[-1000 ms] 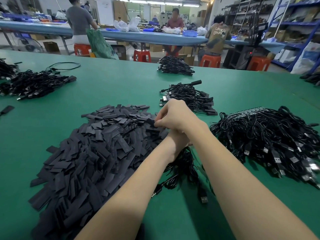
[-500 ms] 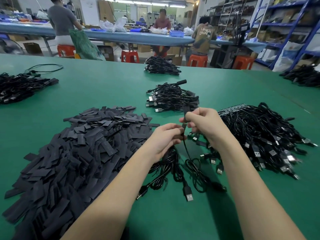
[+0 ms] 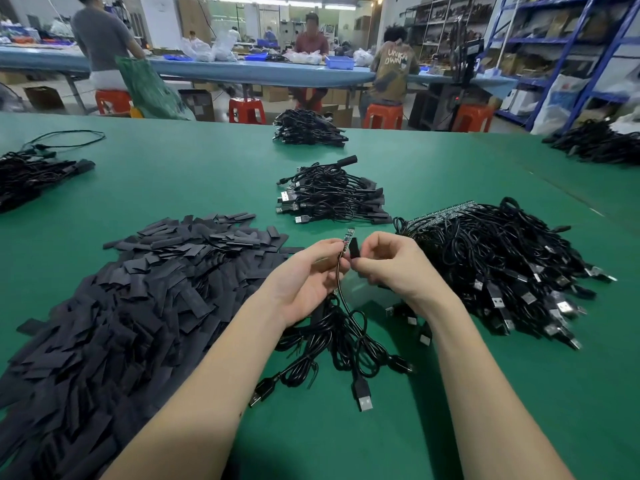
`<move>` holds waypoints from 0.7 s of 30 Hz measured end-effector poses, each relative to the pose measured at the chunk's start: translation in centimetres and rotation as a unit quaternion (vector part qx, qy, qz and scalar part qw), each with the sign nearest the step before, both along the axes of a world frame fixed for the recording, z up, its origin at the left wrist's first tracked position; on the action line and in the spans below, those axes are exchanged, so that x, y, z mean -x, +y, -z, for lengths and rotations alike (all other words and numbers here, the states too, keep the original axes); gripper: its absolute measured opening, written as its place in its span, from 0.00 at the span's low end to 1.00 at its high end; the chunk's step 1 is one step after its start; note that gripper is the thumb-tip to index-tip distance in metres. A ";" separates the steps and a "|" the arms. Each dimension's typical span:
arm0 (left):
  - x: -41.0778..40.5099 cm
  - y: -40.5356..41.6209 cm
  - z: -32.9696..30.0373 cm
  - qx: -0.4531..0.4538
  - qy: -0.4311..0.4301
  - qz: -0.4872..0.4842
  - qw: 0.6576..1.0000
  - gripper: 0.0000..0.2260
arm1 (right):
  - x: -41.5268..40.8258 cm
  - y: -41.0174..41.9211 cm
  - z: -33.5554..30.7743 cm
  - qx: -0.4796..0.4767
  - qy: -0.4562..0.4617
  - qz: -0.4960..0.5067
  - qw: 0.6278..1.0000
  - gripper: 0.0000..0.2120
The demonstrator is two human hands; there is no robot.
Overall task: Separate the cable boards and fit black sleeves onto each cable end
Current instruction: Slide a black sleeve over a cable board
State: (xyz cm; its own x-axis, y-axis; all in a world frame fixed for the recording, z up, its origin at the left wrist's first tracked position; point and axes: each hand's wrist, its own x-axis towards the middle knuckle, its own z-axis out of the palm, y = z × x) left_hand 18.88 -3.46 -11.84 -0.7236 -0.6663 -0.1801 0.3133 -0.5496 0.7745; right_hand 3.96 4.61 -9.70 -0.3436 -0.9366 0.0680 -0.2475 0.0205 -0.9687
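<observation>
Green matting covers the table [image 3: 214, 174], and both bare hands are raised just above it near the middle. The left hand [image 3: 304, 282] is curled, with thumb and forefinger pinching a thin black cable [image 3: 340, 271] just below its small circuit board [image 3: 348, 235], which sticks up and tilts slightly to the right above the fingertips. The cable bends down from the pinch and runs into a loose bundle of cables [image 3: 346, 344] lying on the mat below the wrists, where two USB plugs point toward the near edge. The right hand [image 3: 394, 265] is also curled, its thumb and forefinger closed tightly on a short black sleeve [image 3: 354, 249] held upright just beside the board, on its right; whether sleeve and board touch cannot be told.

To the left of the hands a wide heap of black sleeves [image 3: 138, 299] spreads from the middle of the table to the near left corner. To the right lies a big pile of cables [image 3: 502, 265] with a strip of still-joined boards [image 3: 440, 213] along its far edge and plugs fanned out on its near right side. Just beyond the hands sits a smaller stack of cables [image 3: 332, 195] that carry dark sleeved ends. More cable piles lie at the far centre [image 3: 308, 128], the left edge [image 3: 31, 178] and the far right [image 3: 595, 143]. Beyond the table, people sit or stand by orange stools [image 3: 382, 116] at a blue bench [image 3: 242, 72]
</observation>
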 end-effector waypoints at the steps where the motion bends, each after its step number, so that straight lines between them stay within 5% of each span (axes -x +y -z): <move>1: 0.0 0.0 0.1 0.007 -0.004 0.002 1.000 0.04 | -0.1 -0.1 0.0 0.000 0.000 -0.020 1.000 0.10; 8: -0.6 0.0 -0.3 0.000 0.012 0.040 0.999 0.06 | 0.4 0.5 0.2 -0.025 -0.184 -0.090 0.978 0.05; 15: -1.0 -0.1 -0.6 0.019 0.002 0.048 0.999 0.07 | 0.5 0.4 -0.1 -0.038 -0.202 -0.070 0.976 0.17; 21: -1.3 -0.2 -0.9 0.003 0.007 0.046 0.999 0.06 | 1.0 0.5 -0.4 0.088 -0.329 -0.031 0.940 0.13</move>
State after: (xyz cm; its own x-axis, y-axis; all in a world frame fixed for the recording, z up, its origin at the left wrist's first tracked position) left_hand 20.22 -3.64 -10.90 -0.7839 -0.5983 -0.1663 0.2729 -0.5724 0.7732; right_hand 2.99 5.13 -9.35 -0.3101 -0.9506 0.0149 0.4112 -0.1482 -0.8994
